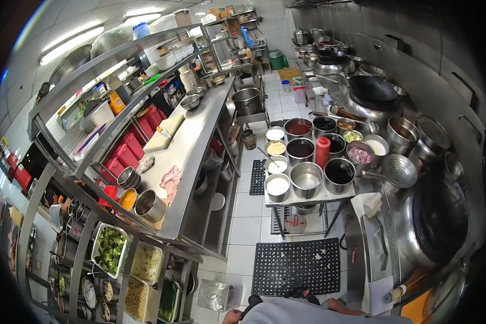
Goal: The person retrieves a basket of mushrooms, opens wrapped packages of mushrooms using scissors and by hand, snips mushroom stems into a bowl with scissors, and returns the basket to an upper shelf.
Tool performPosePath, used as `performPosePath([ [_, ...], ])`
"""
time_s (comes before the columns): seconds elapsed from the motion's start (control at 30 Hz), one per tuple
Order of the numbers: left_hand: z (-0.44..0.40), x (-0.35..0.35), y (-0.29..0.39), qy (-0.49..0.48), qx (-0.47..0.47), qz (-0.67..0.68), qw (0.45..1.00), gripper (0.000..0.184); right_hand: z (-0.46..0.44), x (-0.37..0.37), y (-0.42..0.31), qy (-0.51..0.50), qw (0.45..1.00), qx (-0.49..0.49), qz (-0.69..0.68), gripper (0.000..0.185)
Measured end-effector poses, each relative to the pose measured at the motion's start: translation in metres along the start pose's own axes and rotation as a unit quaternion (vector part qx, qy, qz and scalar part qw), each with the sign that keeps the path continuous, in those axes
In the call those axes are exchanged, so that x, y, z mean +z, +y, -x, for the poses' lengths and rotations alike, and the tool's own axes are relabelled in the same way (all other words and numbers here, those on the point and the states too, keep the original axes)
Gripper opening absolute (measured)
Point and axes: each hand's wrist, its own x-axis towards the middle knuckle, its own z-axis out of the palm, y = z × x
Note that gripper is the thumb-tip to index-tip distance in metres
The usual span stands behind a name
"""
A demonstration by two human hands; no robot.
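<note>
At the far left, a rack holds a crate of chopped green vegetables (111, 249) and, below it, a basket of noodles (140, 298); both look already prepared. Beside the rack, the long surface (170, 154) bears a raw piece of meat (171, 182) by its right edge, toward the near end, looking uncooked. A cutting board (164, 133) lies farther back, along its left edge.

On the floor stands a clear plastic container (218, 295), near the left hand (232, 317), which shows only in part at the bottom; I cannot tell whether its fingers are apart or together, or whether they hold anything. A perforated black mat (296, 267) lies to the right of the container. Beyond it, pots of sauce crowd the small surface, a red squeeze bottle (322, 153) among them near the right edge; the filling looks done.

The right hand (336, 306) is just beyond the mat's near right corner, largely hidden by the grey garment (291, 312); its fingers and any grip cannot be made out
</note>
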Motion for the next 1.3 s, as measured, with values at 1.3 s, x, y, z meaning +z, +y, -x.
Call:
performPosePath([
  [1.3,0.153,-0.519,0.364,0.46,0.392,-0.14,0.785,0.041,-0.056,-0.184,-0.53,0.103,0.945,-0.265,-0.159,0.037],
])
